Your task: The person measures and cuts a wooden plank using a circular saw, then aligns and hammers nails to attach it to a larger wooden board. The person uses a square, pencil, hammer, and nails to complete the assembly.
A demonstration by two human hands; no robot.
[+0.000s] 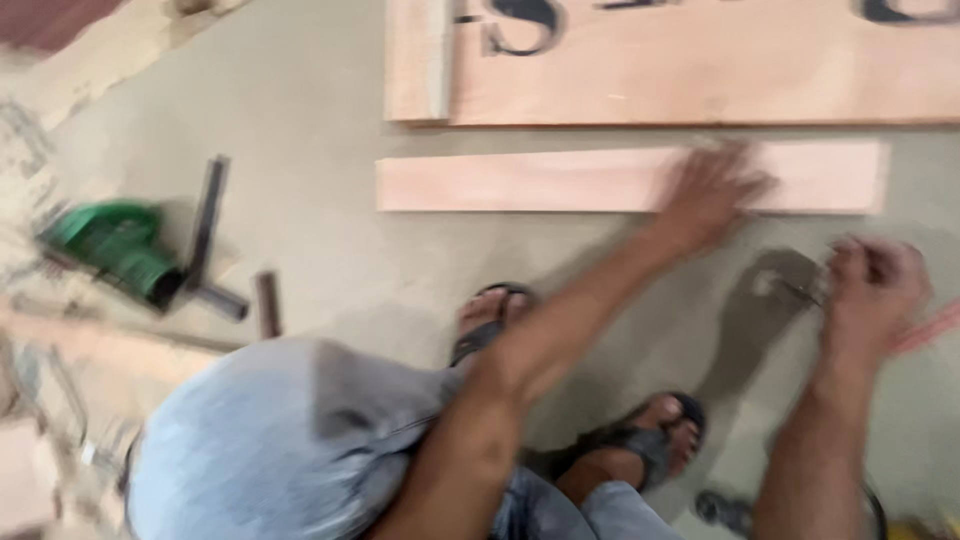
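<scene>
Apparently to steady it, the left hand [712, 190] presses flat, fingers released, on the long pale plywood strip [560, 180]; the right hand [872, 285] is clenched around a small blurred metal tool [800, 290].

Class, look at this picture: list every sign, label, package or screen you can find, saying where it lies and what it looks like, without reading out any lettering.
Lettered board: flat on the floor along the top edge, large pale pinkish-brown plywood sheet with big black stencilled letters, cut off by the frame.
No packages, paper labels or screens show; the picture is blurred.
The plain wooden strip under the left hand bears no markings.
</scene>
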